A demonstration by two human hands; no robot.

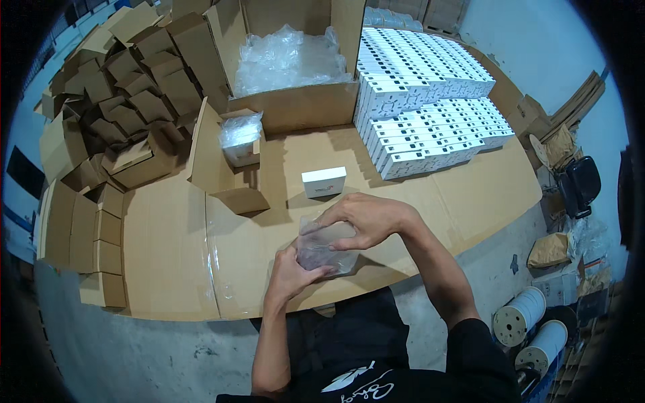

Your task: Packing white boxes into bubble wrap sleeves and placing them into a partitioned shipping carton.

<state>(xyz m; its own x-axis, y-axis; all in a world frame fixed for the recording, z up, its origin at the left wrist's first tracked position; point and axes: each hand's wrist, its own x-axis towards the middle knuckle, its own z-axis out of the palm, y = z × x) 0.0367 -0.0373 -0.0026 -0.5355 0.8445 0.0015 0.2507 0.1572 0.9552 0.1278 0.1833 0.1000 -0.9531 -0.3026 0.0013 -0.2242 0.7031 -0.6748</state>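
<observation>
Between my two hands is a small box-shaped package in clear, cloudy plastic wrap (318,251), held just above or on the table near its front edge. My left hand (290,274) grips its lower left side, thumb along the bottom edge. My right hand (368,218) is curled over its top and right side. What lies inside the wrap is hard to make out. Just beyond my hands a small white box (324,184) stands on the cardboard-covered table (269,269). Left of it, an open brown carton (243,200) contains several plastic-wrapped packages (240,138).
A large open carton (295,104) full of clear plastic wrap bags (289,60) stands at the back. Rows of stacked white boxes (430,127) fill the back right. Open brown cartons (144,101) pile up at the left. Cable spools (521,316) sit on the floor, lower right.
</observation>
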